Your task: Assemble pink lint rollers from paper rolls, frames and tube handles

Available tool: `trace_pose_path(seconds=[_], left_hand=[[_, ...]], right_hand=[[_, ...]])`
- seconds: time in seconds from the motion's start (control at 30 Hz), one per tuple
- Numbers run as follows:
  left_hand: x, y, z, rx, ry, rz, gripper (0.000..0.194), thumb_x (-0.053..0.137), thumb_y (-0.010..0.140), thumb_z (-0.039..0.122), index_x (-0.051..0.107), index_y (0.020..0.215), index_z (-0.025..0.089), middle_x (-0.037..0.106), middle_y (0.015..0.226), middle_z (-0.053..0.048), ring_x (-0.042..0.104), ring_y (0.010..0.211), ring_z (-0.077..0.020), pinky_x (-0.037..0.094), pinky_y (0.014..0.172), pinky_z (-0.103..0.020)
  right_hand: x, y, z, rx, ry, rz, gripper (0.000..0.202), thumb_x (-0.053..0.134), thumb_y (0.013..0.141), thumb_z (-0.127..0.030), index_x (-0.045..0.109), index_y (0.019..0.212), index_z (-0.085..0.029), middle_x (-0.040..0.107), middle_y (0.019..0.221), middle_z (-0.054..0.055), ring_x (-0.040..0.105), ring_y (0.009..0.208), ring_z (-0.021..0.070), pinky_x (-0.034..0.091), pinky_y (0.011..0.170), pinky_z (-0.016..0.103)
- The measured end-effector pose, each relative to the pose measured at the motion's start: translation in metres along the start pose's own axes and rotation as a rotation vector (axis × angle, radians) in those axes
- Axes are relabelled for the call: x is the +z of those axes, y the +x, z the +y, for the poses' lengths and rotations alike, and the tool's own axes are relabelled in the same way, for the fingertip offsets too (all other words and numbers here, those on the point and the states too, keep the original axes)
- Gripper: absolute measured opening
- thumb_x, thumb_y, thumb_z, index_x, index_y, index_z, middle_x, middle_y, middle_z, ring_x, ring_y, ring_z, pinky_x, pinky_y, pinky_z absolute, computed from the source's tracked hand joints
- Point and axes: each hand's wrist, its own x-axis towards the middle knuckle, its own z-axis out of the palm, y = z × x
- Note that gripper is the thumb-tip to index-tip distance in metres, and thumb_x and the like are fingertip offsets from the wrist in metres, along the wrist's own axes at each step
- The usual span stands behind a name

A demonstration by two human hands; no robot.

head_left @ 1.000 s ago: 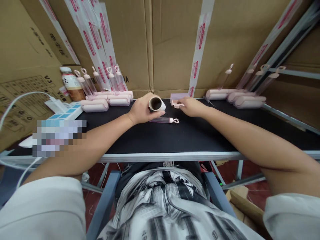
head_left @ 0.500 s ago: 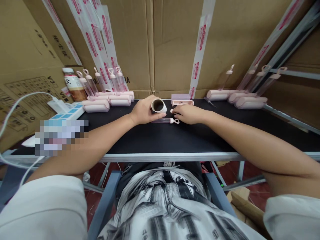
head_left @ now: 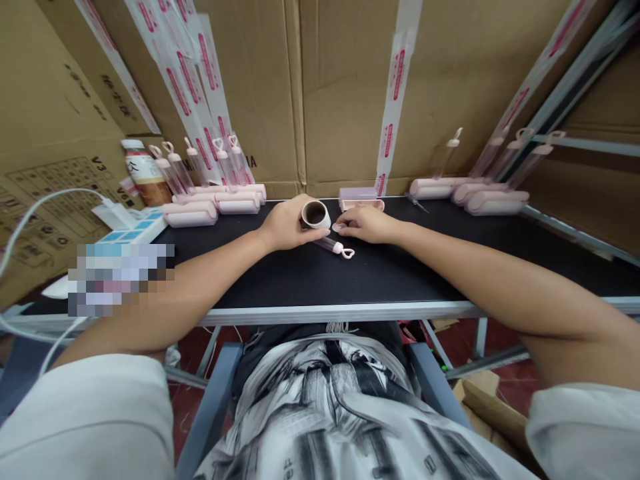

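Note:
My left hand is wrapped round a white roll with a dark hollow core, its open end facing up. Just right of it, my right hand pinches a small pale round piece between thumb and fingertips. A clear tube with a pink cap and heart-shaped loop lies slanted on the black tabletop, its far end hidden under my left hand. Behind my right hand lies an open pink case with a translucent lilac cover, partly covered by the fingers.
Pink cases with upright clear tubes stand at the back left and back right. A bottle, a power strip and white cables are at the left. Cardboard walls the back. A small dark tool lies behind my right forearm.
The looped tube has swung so its capped end points nearer to me. My right hand has shifted slightly left, closer to the roll, with the pale piece now showing at its fingertips.

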Motion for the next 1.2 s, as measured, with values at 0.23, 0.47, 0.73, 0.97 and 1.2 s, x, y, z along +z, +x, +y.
trace_pose_path(seconds=[0.23,0.47,0.73,0.97,1.2], left_hand=[[0.003,0.0,-0.001,-0.015,0.024,-0.055,0.053,0.077,0.088,0.058,0.072,0.12,0.016,0.077,0.117,-0.012,0.075,0.109,-0.0301,0.058,0.098,-0.041],[0.002,0.001,0.0,-0.04,0.009,-0.072,0.053,0.079,0.087,0.055,0.073,0.122,0.015,0.077,0.118,-0.012,0.075,0.11,-0.0303,0.057,0.101,-0.041],[0.003,0.001,0.004,-0.085,0.023,-0.116,0.052,0.082,0.088,0.05,0.073,0.126,0.016,0.077,0.122,-0.011,0.074,0.116,-0.0301,0.057,0.106,-0.04],[0.008,0.001,0.0,-0.067,0.02,-0.158,0.051,0.084,0.088,0.047,0.074,0.128,0.016,0.077,0.125,-0.012,0.074,0.119,-0.0304,0.056,0.108,-0.041],[0.009,0.0,0.0,-0.064,0.024,-0.182,0.05,0.083,0.089,0.048,0.073,0.129,0.019,0.077,0.126,-0.01,0.074,0.118,-0.0292,0.056,0.106,-0.04]], right_hand=[[0.006,0.0,-0.003,-0.043,0.031,0.073,0.031,0.064,0.103,-0.044,0.079,0.102,-0.017,0.081,0.103,0.013,0.073,0.096,0.028,0.048,0.086,0.037],[0.008,0.0,-0.003,-0.033,0.037,0.13,0.022,0.067,0.099,-0.038,0.075,0.103,-0.018,0.079,0.096,0.01,0.069,0.09,0.0249,0.046,0.08,0.035],[0.011,0.0,0.001,-0.109,0.019,0.133,0.017,0.071,0.095,-0.032,0.079,0.102,-0.019,0.08,0.105,0.014,0.072,0.106,0.0316,0.054,0.095,0.043],[0.011,0.003,0.001,-0.102,0.025,0.074,0.014,0.064,0.1,-0.024,0.074,0.09,-0.02,0.082,0.102,0.013,0.074,0.098,0.0291,0.054,0.092,0.042],[0.013,0.004,-0.002,-0.026,0.011,0.145,0.018,0.056,0.106,-0.028,0.067,0.095,-0.021,0.081,0.109,0.016,0.073,0.102,0.0309,0.054,0.092,0.043]])
